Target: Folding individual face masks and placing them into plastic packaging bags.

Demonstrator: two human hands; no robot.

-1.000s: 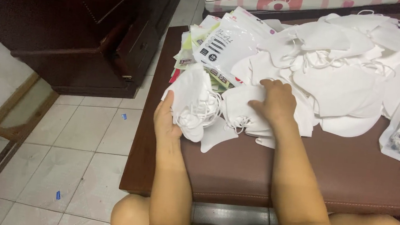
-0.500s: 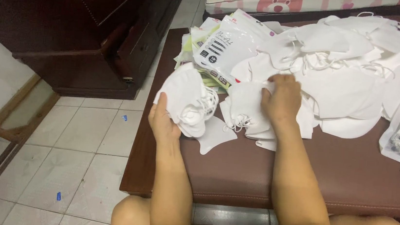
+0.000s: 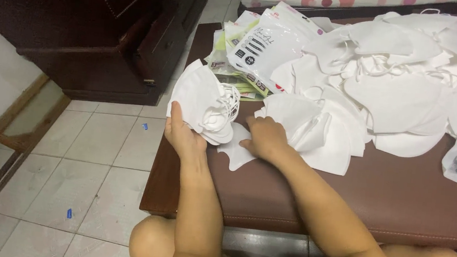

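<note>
At the near left corner of the dark brown padded surface (image 3: 399, 206), the left hand (image 3: 183, 135) held a small stack of white folded fabric face masks (image 3: 202, 106), its fingers curled shut around the stack's lower edge so that the masks fanned upward and away from the palm, ear loops bunched on the right side. Just to the right of it, the right hand (image 3: 263, 140) lay palm down, fingers bent and pressed on a single flat white folded mask (image 3: 235, 152) resting on the surface; whether those fingers actually pinched the mask or only rested on it could not be told. That single mask lay between the two hands, directly below the held stack and nearly touching it, its long axis running roughly from the left hand's thumb toward the near edge. The right hand was the nearer one, already touching it, with the left hand just beside.

Beyond the right hand spread a large loose heap of white masks (image 3: 395, 83) across the back of the surface, and behind the held stack sat a pile of white printed plastic mask packets (image 3: 261, 45). Pale floor tiles (image 3: 85, 165) showed to the left.
</note>
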